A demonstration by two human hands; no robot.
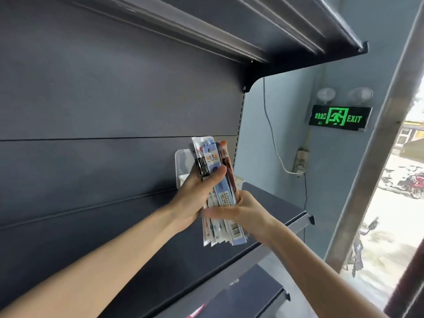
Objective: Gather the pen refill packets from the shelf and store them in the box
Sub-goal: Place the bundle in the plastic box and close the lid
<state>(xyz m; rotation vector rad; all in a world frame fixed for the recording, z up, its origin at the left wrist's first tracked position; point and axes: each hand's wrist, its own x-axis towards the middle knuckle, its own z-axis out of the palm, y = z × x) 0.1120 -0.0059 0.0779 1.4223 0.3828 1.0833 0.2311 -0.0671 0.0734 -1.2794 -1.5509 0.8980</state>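
Note:
A thick bundle of long pen refill packets (214, 157) stands nearly upright above the dark shelf (270, 203), held by both hands. My left hand (195, 198) wraps the bundle's middle from the left, thumb across the front. My right hand (243, 212) grips it lower down from the right, and the packets' bottom ends fan out below both hands. Behind the bundle a clear plastic box (183, 164) stands on the shelf against the back panel, mostly hidden by my left hand and the packets.
Another dark shelf (298, 37) overhangs from above. A lower shelf (252, 292) sits below, with something red at its front edge. On the blue wall to the right hang a green exit sign (339, 118) and a white cable (273, 143).

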